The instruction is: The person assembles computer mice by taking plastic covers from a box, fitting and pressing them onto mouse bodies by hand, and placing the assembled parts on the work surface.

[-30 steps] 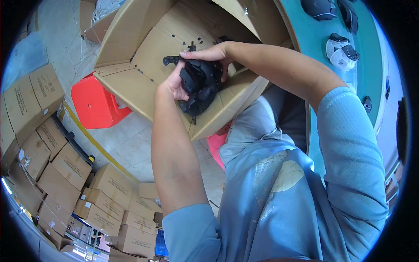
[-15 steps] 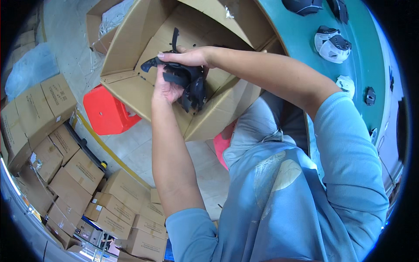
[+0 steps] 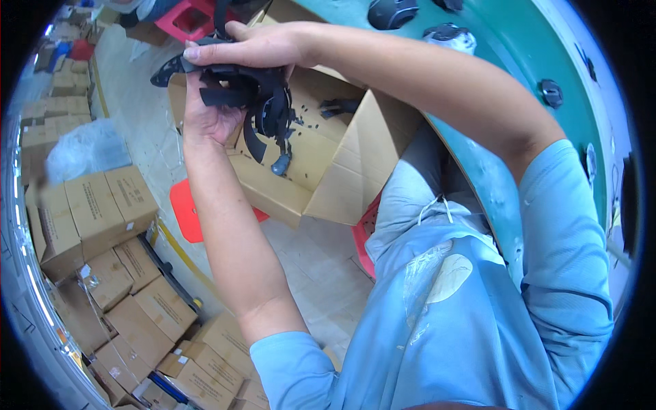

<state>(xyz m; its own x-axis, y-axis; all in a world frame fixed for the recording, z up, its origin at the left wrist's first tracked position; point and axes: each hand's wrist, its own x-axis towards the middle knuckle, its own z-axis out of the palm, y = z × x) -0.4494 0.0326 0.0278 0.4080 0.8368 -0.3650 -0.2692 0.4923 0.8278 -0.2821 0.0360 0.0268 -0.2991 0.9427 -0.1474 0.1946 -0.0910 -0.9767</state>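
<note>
A bundle of black curved plastic parts, with bent strips hanging from it, is held between my two hands above an open cardboard box. My left hand grips the bundle from below, its fingers partly hidden behind the parts. From above, my right hand is closed over the top, thumb pointing left. Small black scraps are scattered on the box floor, and a dark piece lies further in. The exact kind of the parts cannot be made out.
The green table on the right carries a black-and-white shell and black parts. A red stool stands left of the box, another pink-red stool at the far left. Stacked cartons fill the left side.
Both hands have moved up and to the left in the view with the black parts, baring more of the box floor and its scraps. The view itself has also shifted.
</note>
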